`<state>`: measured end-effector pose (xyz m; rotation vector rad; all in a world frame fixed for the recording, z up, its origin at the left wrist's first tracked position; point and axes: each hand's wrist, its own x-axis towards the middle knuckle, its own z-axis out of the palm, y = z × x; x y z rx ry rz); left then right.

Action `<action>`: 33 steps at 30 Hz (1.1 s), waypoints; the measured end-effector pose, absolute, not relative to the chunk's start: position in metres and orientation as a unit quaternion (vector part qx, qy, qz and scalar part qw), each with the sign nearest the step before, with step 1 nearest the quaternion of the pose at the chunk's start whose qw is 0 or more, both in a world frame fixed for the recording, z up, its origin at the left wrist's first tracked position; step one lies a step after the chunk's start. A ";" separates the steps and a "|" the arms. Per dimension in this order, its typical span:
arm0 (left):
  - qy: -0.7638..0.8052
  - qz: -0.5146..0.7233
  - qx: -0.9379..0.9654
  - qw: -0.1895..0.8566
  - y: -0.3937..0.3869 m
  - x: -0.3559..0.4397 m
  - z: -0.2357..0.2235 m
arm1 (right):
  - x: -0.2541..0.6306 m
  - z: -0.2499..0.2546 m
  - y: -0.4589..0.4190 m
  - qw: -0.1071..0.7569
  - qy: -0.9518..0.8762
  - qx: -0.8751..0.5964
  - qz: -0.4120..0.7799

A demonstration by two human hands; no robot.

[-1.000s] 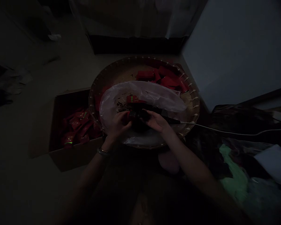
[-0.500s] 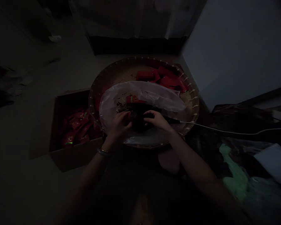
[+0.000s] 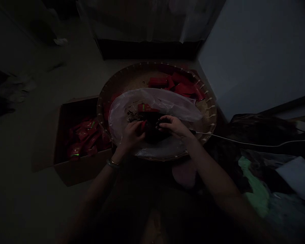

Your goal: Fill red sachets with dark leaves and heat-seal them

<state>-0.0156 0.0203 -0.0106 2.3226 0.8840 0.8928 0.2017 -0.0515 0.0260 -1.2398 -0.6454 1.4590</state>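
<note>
My left hand (image 3: 133,134) is closed on a small red packet (image 3: 143,126), its mouth toward the right. My right hand (image 3: 173,126) is curled just right of it, with dark bits at its fingertips that I cannot make out. Beneath both hands is a black area (image 3: 154,134), too dark to tell its shape. A printed red packet (image 3: 147,107) with a green mark lies just beyond. Dark leaf-like scraps (image 3: 132,115) are scattered on the clear plastic sheet (image 3: 178,101), which lies in a round woven tray (image 3: 132,73).
More red packets (image 3: 184,84) lie at the tray's far right. A cardboard box (image 3: 78,169) on the left holds several red packets (image 3: 85,134). A white cord (image 3: 234,138) runs off right from the tray. Bags and a green cloth (image 3: 255,189) lie at lower right.
My right hand has moved slightly right and its fingers have curled in, with dark bits now at the tips. My left hand keeps its red packet in nearly the same place.
</note>
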 end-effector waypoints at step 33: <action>0.299 0.300 0.869 0.257 0.013 -0.004 -0.014 | 0.209 0.095 -0.048 0.265 -0.606 -0.585 0.470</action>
